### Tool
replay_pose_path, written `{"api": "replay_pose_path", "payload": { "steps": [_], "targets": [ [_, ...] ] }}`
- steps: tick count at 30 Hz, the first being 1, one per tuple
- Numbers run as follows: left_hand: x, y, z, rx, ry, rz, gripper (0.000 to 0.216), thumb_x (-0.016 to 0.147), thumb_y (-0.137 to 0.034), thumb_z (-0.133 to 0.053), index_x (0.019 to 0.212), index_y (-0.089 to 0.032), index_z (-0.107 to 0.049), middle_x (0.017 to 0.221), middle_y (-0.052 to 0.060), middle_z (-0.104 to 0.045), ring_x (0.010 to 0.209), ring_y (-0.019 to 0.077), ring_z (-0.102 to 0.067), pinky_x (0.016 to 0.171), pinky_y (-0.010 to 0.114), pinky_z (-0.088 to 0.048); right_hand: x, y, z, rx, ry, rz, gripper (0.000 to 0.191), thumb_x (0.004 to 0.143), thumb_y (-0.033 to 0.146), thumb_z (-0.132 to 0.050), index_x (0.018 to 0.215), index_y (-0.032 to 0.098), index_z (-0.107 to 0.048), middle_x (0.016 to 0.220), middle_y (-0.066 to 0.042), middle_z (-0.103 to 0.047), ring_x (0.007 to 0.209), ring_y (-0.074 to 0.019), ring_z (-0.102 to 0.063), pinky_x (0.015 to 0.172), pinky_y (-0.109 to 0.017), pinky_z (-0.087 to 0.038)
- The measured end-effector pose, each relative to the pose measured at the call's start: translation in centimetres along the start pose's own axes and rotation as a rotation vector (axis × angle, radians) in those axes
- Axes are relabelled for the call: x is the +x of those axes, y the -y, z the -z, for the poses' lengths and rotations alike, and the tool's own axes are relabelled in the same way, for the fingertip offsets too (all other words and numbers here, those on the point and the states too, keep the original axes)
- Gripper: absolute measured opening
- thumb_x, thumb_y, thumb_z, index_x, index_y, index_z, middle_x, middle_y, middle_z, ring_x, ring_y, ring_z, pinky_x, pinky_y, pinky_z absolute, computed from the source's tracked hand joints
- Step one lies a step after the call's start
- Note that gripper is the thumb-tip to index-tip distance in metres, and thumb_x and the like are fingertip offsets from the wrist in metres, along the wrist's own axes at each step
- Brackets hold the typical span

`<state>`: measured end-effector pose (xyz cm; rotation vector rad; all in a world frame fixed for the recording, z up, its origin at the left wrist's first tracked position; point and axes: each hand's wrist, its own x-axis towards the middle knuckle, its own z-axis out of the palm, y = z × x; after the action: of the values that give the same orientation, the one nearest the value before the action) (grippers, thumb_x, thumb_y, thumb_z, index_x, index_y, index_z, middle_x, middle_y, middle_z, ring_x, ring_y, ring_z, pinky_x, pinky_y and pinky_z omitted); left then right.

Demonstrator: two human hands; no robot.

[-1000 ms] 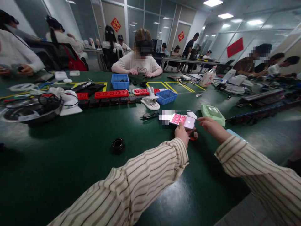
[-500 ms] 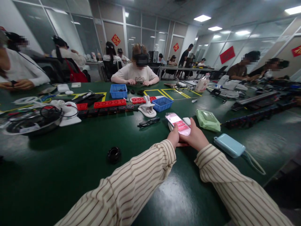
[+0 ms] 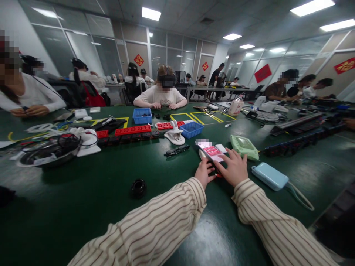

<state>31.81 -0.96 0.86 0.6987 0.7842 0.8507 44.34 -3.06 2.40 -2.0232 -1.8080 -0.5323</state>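
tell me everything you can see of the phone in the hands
The phone is a slim slab, its lit screen facing up with red bars on pale pink; the far end is blurred out. It points away from the person, slanted left, low over the green table. The left hand grips its near end, which is hidden, and the right hand lays spread fingers on its right edge. A small white object lies just right of it.
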Motion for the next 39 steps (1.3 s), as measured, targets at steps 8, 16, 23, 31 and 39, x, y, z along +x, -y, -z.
{"api": "replay_pose_path", "payload": {
  "steps": [8, 16, 23, 31, 39],
  "targets": [
    [-0.7, 0.6, 0.9, 0.151, 0.010, -0.122, 0.044, 0.091, -0.044, -0.023, 0.124, -0.017, -0.038, 0.125, 0.014, -0.044, 0.106, 0.0220, -0.051, 0.075, 0.031, -0.049, 1.3, -0.5, -1.0, 0.148, 0.131, -0.097, 0.091, 0.065, 0.053, -0.058, 0.134, 0.008, -0.019, 0.120, -0.020, -0.047, 0.110, -0.0335, -0.044, 0.092, -0.050, -0.028],
    [-4.1, 0.8, 3.3, 0.746, 0.076, -0.616, 0.037, 0.086, -0.030, -0.039, 0.117, -0.011, -0.046, 0.119, 0.017, -0.048, 0.110, 0.0228, -0.047, 0.096, 0.036, -0.036, 1.8, 1.1, -1.1, 0.176, 0.225, -0.231, 0.106, 0.059, 0.063, -0.057, 0.137, 0.010, -0.008, 0.123, -0.021, -0.042, 0.110, -0.0373, -0.043, 0.090, -0.054, -0.029],
    [-5.0, 0.8, 3.6, 0.946, 0.075, -0.728, 0.037, 0.086, -0.032, -0.038, 0.118, -0.015, -0.044, 0.120, 0.014, -0.047, 0.115, 0.0239, -0.041, 0.100, 0.040, -0.032, 2.9, 3.4, -1.0, 0.287, 0.119, -0.329, 0.109, 0.060, 0.070, -0.050, 0.137, 0.010, -0.002, 0.133, -0.022, -0.028, 0.118, -0.0381, -0.032, 0.093, -0.057, -0.021],
    [-2.3, -1.9, 4.1, 1.115, -0.168, -0.912, 0.045, 0.086, -0.036, -0.037, 0.126, -0.015, -0.036, 0.131, 0.013, -0.037, 0.125, 0.0225, -0.027, 0.105, 0.038, -0.020, 6.5, 3.5, -2.8, 0.270, 0.143, -0.254, 0.105, 0.062, 0.067, -0.052, 0.136, 0.004, -0.010, 0.130, -0.025, -0.032, 0.116, -0.0373, -0.037, 0.093, -0.052, -0.027],
    [1.5, -3.5, 4.1, 1.466, -0.278, -0.830, 0.047, 0.084, -0.033, -0.041, 0.127, -0.017, -0.035, 0.139, 0.010, -0.028, 0.129, 0.0243, -0.019, 0.106, 0.040, -0.015, 5.4, 0.1, -5.2, 0.255, 0.246, 0.247, 0.067, 0.069, 0.046, -0.058, 0.124, 0.012, -0.040, 0.114, -0.015, -0.052, 0.107, -0.0280, -0.046, 0.092, -0.041, -0.032]
  ]
}}
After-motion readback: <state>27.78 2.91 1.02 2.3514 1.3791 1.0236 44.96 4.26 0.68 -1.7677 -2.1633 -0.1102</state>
